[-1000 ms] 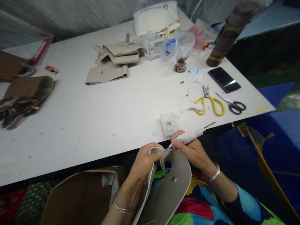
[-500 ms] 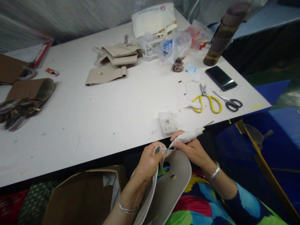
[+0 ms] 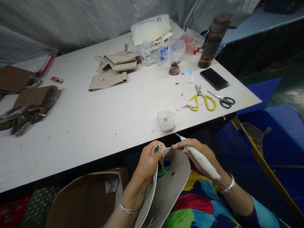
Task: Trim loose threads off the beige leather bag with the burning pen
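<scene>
Below the table (image 3: 99,126) edge, left hand (image 3: 147,163) pinches the flap (image 3: 169,190); right hand (image 3: 197,152) grips the wrapped tool (image 3: 201,160), lifted off; work looks unfinished.

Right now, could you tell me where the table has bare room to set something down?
The widest bare patch of the table runs between the brown pieces and the small packet, below the beige pieces. The far right is crowded: bags, bottle, phone, scissors.

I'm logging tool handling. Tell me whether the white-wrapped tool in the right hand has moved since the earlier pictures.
Yes. The white-wrapped tool has swung round: its handle end, earlier pointing up toward the table edge, now lies back along the right hand toward the wrist.
</scene>
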### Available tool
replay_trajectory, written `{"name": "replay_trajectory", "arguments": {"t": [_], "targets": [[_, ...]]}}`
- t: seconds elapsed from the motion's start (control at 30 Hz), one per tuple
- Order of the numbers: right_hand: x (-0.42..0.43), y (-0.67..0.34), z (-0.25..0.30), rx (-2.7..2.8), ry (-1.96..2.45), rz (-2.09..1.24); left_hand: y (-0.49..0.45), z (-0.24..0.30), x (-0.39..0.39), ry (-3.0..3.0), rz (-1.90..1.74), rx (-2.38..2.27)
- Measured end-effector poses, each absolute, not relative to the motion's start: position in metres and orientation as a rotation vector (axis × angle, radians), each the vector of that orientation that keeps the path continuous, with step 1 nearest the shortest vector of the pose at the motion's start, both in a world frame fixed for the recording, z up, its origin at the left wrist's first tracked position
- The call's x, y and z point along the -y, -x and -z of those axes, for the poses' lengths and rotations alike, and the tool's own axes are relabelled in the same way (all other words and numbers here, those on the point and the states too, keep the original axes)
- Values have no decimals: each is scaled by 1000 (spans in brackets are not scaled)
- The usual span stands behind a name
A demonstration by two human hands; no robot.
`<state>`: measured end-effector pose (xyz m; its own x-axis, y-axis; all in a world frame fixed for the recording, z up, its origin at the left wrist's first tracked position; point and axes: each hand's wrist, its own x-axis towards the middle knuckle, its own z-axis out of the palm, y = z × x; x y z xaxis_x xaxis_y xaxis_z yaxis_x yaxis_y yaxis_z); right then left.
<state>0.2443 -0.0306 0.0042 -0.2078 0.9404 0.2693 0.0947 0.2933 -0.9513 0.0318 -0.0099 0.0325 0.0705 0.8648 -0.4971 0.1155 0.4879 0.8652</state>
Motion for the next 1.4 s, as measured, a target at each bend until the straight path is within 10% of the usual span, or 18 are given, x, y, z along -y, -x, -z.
{"name": "replay_trajectory", "arguments": {"t": [1.4], "targets": [[71,-208,-4,1534,1109,-995,-39,-54,49,-1352,-654,-1315]]}}
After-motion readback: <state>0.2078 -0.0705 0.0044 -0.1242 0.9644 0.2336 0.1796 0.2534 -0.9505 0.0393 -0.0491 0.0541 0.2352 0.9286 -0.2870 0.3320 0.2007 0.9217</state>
